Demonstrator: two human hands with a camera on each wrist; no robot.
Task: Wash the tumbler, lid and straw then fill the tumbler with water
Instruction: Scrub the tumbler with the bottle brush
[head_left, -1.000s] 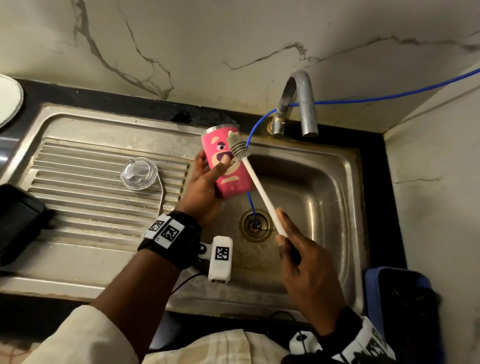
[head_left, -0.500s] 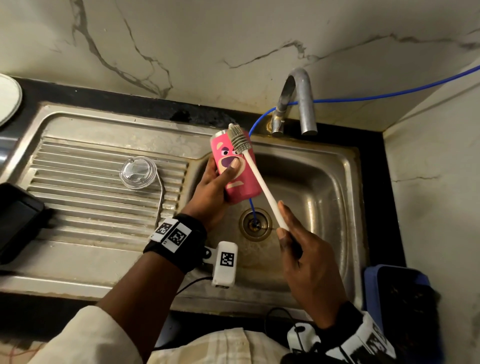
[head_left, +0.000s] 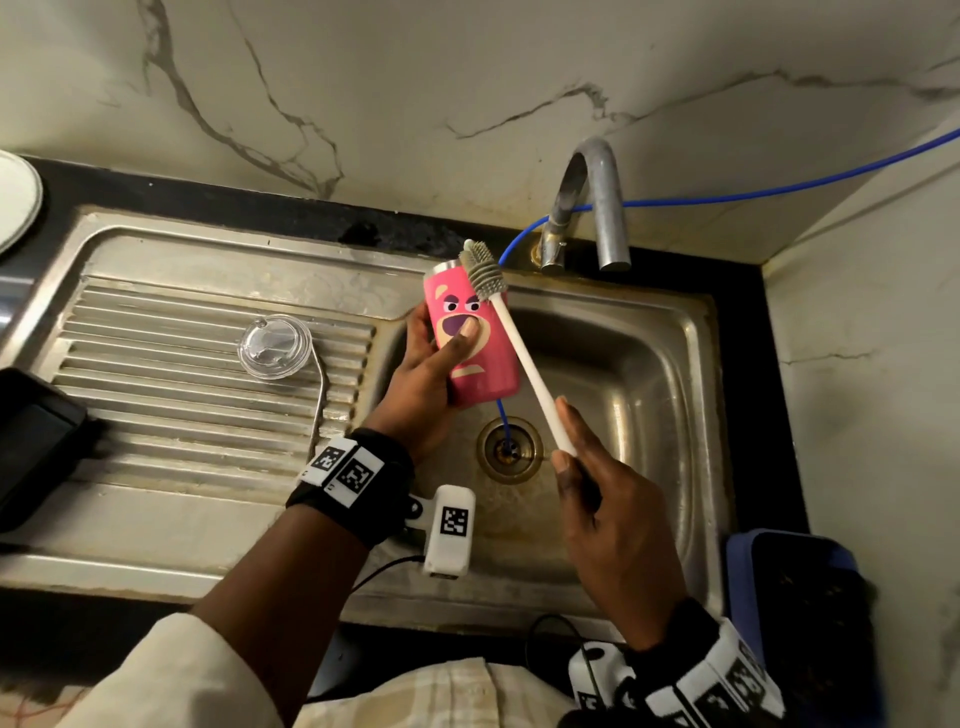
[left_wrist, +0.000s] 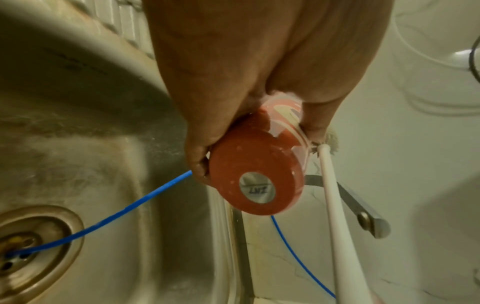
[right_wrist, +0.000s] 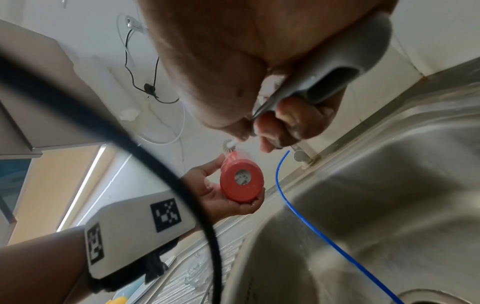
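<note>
Bristly brush (head_left: 483, 273) now nearer tumbler (head_left: 470, 338) rim

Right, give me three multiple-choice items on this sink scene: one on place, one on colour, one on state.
1. Where is the clear lid?
A. on the ribbed drainboard
B. in the basin
C. on the tumbler

2. What colour is the tumbler?
A. blue
B. pink
C. green

3. What is the right hand doing?
A. hanging open
B. turning the tap
C. gripping the brush handle

Answers: A, the lid lies on the drainboard left of the basin; B, its body is pink with a bear face; C, fingers curl round the handle while the left hand holds the tumbler.
</note>
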